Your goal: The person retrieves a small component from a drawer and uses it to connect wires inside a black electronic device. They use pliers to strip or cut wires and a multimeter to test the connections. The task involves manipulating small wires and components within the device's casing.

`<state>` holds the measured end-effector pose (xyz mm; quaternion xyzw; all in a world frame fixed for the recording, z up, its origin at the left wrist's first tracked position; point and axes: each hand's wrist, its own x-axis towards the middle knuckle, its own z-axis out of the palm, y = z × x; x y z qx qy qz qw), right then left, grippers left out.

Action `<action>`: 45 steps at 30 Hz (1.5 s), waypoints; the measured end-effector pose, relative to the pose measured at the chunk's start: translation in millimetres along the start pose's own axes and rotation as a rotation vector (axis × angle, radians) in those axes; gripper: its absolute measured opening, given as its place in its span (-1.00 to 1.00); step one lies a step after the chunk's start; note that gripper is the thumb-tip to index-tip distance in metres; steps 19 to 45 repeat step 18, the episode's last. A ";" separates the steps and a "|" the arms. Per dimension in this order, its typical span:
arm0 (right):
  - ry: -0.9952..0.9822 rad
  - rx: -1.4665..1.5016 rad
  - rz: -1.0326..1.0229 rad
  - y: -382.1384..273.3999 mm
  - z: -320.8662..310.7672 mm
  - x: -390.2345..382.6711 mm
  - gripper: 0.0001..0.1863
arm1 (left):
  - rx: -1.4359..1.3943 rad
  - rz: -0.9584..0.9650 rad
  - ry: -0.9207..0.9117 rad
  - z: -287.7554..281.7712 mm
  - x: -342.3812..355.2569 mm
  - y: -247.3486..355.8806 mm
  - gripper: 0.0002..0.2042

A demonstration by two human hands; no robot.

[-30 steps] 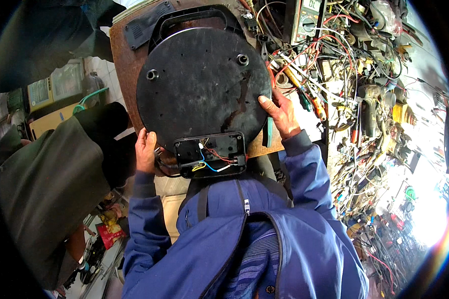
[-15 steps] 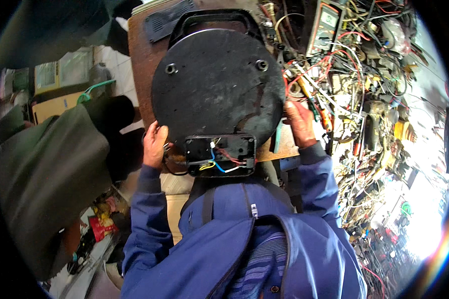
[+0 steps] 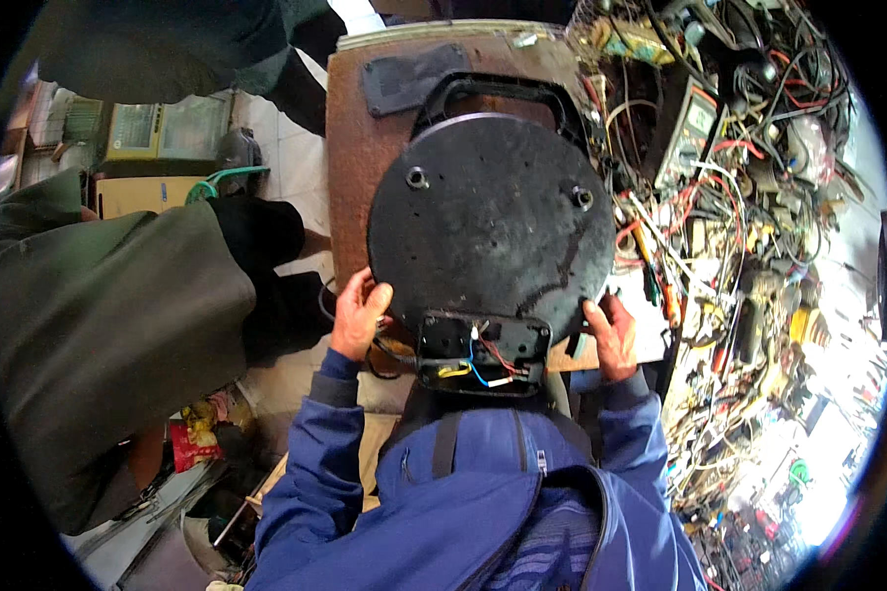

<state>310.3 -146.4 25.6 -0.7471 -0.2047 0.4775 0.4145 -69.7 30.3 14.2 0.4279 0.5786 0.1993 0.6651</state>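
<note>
A round black appliance (image 3: 493, 227) lies with its flat underside facing up and its loop handle (image 3: 503, 87) at the far end. Two metal fittings stand out near its upper left and right edges. At the near end, an uncovered wiring box (image 3: 443, 340) shows blue, yellow, red and white wires. My left hand (image 3: 358, 313) grips the lower left rim, thumb on top and fingers partly hidden at the edge. On the lower right rim, my right hand (image 3: 613, 335) holds on in the same way. Beside my left hand a dark cable (image 3: 389, 369) hangs down.
Under the appliance is a brown wooden table (image 3: 350, 158), with a black vented cover (image 3: 414, 79) at its far left. To the right are a multimeter (image 3: 695, 123) and a heap of tangled wires and tools (image 3: 739, 256). At left, a person in dark clothing (image 3: 128, 305) is close by.
The whole view has shifted, so the appliance and table appear farther right and lower. My right hand has slid nearer along the rim; both hands still hold the appliance.
</note>
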 end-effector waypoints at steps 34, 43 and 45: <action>-0.058 0.093 0.178 -7.2 -7.2 1.1 -0.35 | -0.099 0.054 -0.013 4.3 -1.1 8.3 -0.21; -0.058 0.093 0.178 -7.2 -7.2 1.1 -0.35 | -0.099 0.054 -0.013 4.3 -1.1 8.3 -0.21; -0.058 0.093 0.178 -7.2 -7.2 1.1 -0.35 | -0.099 0.054 -0.013 4.3 -1.1 8.3 -0.21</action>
